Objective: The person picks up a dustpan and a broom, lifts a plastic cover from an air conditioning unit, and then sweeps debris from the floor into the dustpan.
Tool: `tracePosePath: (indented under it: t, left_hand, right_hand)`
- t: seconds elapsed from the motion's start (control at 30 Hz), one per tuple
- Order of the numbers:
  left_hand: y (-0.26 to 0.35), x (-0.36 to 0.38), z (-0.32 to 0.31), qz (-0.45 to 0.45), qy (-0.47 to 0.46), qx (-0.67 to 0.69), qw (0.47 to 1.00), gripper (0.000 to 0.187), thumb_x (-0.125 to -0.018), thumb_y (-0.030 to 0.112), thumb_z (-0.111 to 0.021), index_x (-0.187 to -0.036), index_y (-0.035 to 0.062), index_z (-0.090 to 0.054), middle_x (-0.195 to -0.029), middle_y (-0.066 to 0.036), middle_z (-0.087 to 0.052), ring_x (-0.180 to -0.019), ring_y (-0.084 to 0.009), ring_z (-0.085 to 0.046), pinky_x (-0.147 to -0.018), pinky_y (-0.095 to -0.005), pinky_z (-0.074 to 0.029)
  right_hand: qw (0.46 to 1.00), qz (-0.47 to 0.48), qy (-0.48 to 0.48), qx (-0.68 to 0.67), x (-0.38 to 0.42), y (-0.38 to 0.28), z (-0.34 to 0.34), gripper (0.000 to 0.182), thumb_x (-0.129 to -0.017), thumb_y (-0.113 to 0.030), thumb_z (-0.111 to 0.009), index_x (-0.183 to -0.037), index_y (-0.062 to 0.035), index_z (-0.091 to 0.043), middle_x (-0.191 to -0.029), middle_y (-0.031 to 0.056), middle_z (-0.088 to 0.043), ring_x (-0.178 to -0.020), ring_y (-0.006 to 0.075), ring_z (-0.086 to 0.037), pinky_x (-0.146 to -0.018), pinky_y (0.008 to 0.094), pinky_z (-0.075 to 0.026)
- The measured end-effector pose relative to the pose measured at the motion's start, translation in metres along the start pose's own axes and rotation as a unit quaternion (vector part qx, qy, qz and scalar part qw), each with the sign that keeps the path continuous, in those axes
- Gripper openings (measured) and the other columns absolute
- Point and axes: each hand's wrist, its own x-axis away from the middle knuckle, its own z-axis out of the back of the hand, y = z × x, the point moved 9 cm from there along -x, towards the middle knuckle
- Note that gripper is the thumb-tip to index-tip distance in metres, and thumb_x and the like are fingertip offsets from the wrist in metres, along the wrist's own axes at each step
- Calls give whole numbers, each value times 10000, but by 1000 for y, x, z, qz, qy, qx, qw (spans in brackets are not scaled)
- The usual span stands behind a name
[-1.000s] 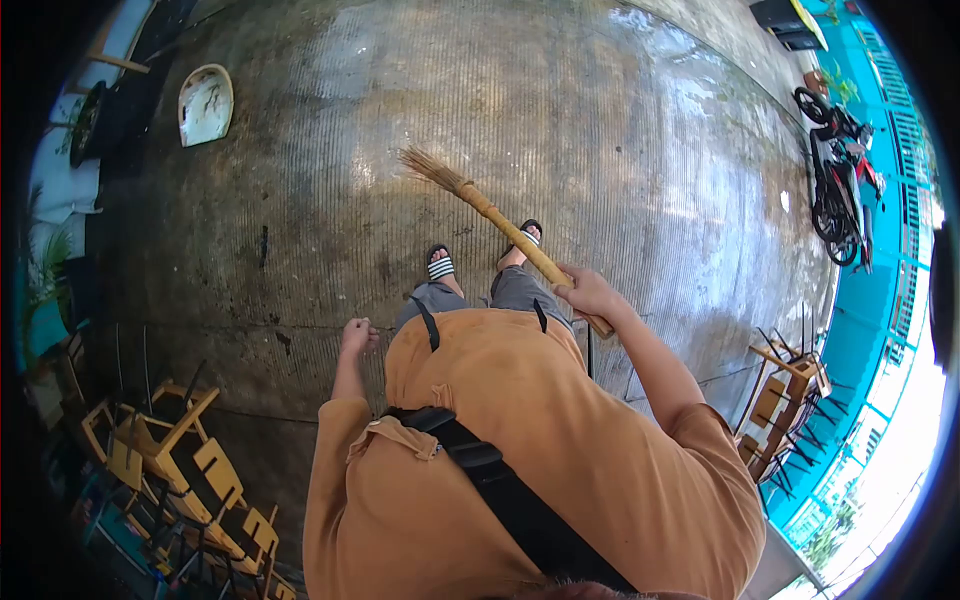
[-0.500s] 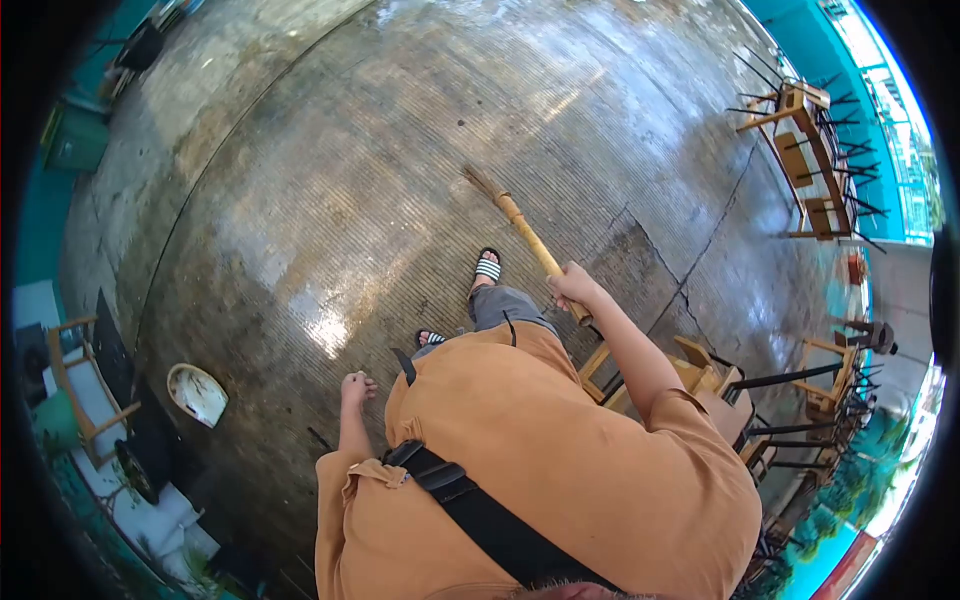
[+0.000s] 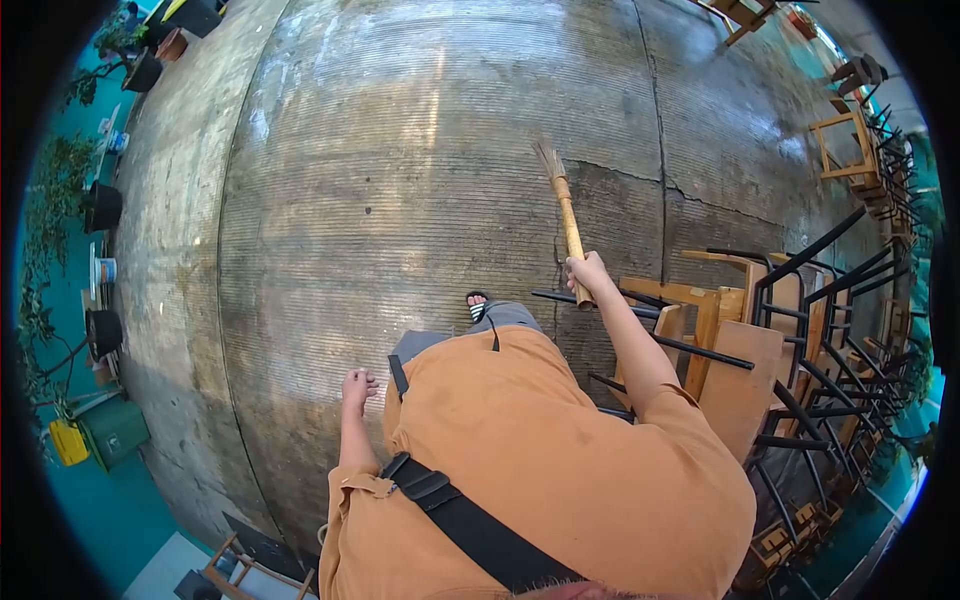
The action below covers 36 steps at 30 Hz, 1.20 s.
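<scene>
My right hand (image 3: 587,272) is wrapped round the bamboo handle of a broom (image 3: 568,219), near its butt end. The broom points forward, away from my body, and its frayed bristles (image 3: 547,157) overlap the wet, ridged concrete floor (image 3: 330,230). On the other side, my left hand (image 3: 358,386) hangs beside my hip with its fingers loosely curled and nothing in them. One foot in a striped sandal (image 3: 477,306) shows in front of me.
Stacked wooden chairs with black metal legs (image 3: 740,375) stand close at my right, some legs jutting toward my arm. Along the left wall are potted plants (image 3: 103,206) and a green bin (image 3: 113,430). A crack (image 3: 690,192) runs through the floor ahead.
My view has turned to the right, and the stacked chairs appear larger and nearer. The white basin at the left has left the view. The broom stays in my right hand, pointing straighter ahead.
</scene>
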Motion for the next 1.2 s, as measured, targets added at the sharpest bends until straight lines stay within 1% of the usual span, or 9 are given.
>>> tracePosePath:
  t: [0.1,0.2,0.33,0.43,0.57,0.77,0.9,1.0,1.2]
  left_hand:
    - [73,-27,-24,-33,-33,-60,997,209,-894,218,-482,-942,17,-510,-807,-91,-595,-685,-181,-625,-557,-289,-511]
    - [133,-65,-48,-41,-76,-164,983,242,-899,231,-484,-977,4,-516,-825,-103,-609,-689,-185,-630,-554,-289,-512]
    - [202,-133,-65,-41,-101,-263,959,254,-906,244,-491,-963,0,-531,-782,-115,-627,-624,-190,-634,-492,-303,-512]
    - [273,-200,-81,-61,-117,-302,944,258,-905,247,-493,-978,3,-532,-776,-121,-634,-609,-198,-634,-488,-310,-514]
    - [414,-244,-114,-124,-122,-327,929,263,-905,251,-497,-973,0,-534,-775,-127,-638,-603,-201,-633,-484,-310,-516]
    - [603,-312,-164,-224,-153,-331,904,258,-906,249,-501,-957,0,-545,-774,-125,-639,-595,-183,-625,-472,-294,-501]
    - [680,-354,-184,-262,-133,-337,894,238,-909,228,-495,-959,0,-545,-759,-113,-635,-579,-169,-613,-474,-289,-496]
    - [708,-357,-204,-186,-154,-294,925,216,-897,198,-501,-907,-11,-559,-741,-108,-634,-578,-170,-617,-495,-294,-497]
    - [739,-406,-222,-186,-145,-354,905,218,-872,192,-492,-855,-11,-569,-732,-113,-632,-577,-197,-631,-473,-305,-505]
  right_hand:
    - [997,-10,60,-55,10,-5,36,360,-821,-152,-543,-1070,66,-402,-648,89,-555,-460,164,-560,-425,306,-466]
    - [992,-27,103,-71,7,-6,65,503,-838,-161,-539,-1275,6,-354,-677,66,-539,-462,140,-537,-420,299,-462]
    - [985,-46,156,-52,-12,-11,88,543,-848,-164,-527,-1323,-3,-319,-676,75,-557,-471,143,-555,-416,286,-465]
    - [979,-72,169,-90,-34,-34,87,560,-845,-171,-532,-1332,-4,-311,-669,72,-554,-463,146,-552,-413,285,-464]
    - [969,-78,173,-161,-83,-74,68,453,-838,-162,-541,-1231,12,-399,-653,78,-544,-455,152,-546,-402,289,-465]
    - [960,-98,167,-201,-130,-187,45,457,-830,-160,-550,-1230,8,-404,-654,78,-540,-452,148,-535,-398,289,-459]
    - [960,-75,145,-228,-146,-254,46,540,-824,-147,-558,-1297,7,-347,-644,65,-534,-443,136,-531,-381,280,-445]
    - [963,-59,141,-223,-165,-298,57,581,-826,-137,-555,-1336,-8,-308,-642,61,-532,-437,130,-520,-379,273,-435]
    - [972,-40,130,-194,-247,-392,91,613,-807,-127,-559,-1349,-2,-301,-634,62,-528,-413,127,-503,-381,269,-429]
